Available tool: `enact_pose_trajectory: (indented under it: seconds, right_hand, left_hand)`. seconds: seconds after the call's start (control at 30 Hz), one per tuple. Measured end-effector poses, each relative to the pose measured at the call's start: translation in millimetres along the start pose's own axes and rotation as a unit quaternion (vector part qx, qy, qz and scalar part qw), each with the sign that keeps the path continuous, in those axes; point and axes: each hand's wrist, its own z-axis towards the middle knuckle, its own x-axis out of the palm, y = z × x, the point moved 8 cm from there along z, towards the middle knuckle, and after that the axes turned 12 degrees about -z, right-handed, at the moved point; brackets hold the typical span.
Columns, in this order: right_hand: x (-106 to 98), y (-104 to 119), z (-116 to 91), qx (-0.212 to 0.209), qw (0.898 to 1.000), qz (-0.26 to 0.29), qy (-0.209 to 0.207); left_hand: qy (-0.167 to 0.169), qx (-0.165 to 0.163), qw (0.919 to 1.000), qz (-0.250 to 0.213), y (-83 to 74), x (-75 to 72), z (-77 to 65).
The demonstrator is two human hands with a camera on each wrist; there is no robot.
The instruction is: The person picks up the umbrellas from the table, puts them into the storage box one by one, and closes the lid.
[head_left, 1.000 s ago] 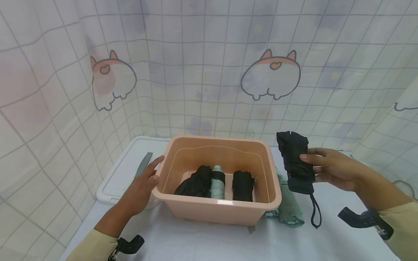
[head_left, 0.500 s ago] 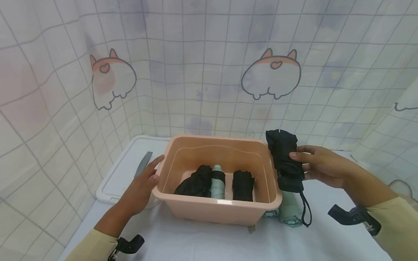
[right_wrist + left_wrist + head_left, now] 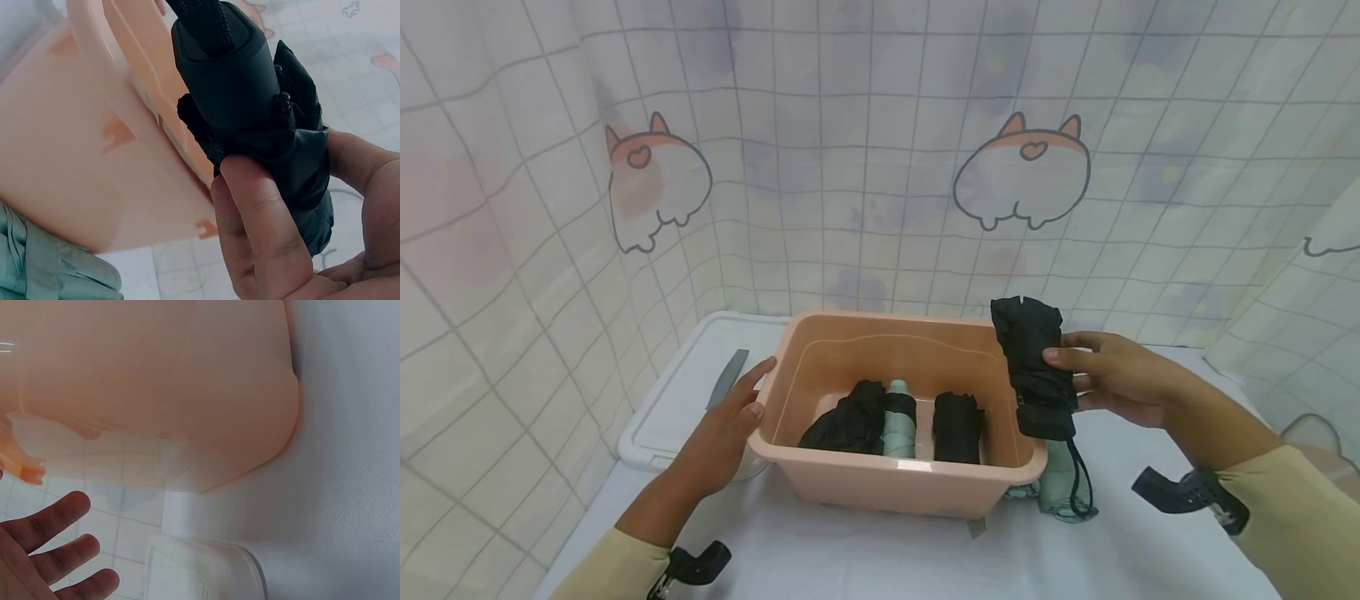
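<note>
A folded black umbrella (image 3: 1033, 367) with a wrist loop hangs over the right rim of a peach plastic tub (image 3: 895, 483). My right hand (image 3: 1120, 375) pinches it between thumb and fingers; the right wrist view shows the fingertips (image 3: 250, 181) pressing on its fabric below the handle end (image 3: 228, 81). Inside the tub lie a loose black bundle (image 3: 850, 417), a pale green folded umbrella (image 3: 898, 437) with a black band, and another black folded umbrella (image 3: 957, 429). At the tub's left rim rests my left hand (image 3: 726, 429), its lower fingers straight and spread in the left wrist view.
Against the tub's right side lies a green folded umbrella (image 3: 1060, 479) on the white tabletop (image 3: 850, 558). A white lid (image 3: 662, 417) with a grey strip (image 3: 727, 379) on it stands left. Patterned curtain (image 3: 865, 167) surrounds the table; a cable (image 3: 1326, 429) shows at right.
My right hand has carried the black umbrella leftward, from beside the tub to over its right rim. The left hand and the tub have stayed in place.
</note>
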Motion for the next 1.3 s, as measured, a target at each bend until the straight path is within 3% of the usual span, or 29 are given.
enact_pose_trajectory:
  seconds: [0.8,1.3]
  right_hand:
    - [19.6,12.4,13.3,0.028,0.999,-0.015,-0.007]
    - [27.9,19.1,16.9,0.025,1.0,-0.003,-0.002]
  left_hand:
    - [-0.002,-0.004,1.0,0.0,0.1,1.1,-0.1]
    - [0.001,-0.013,0.9999,0.002,-1.0,1.0,0.5]
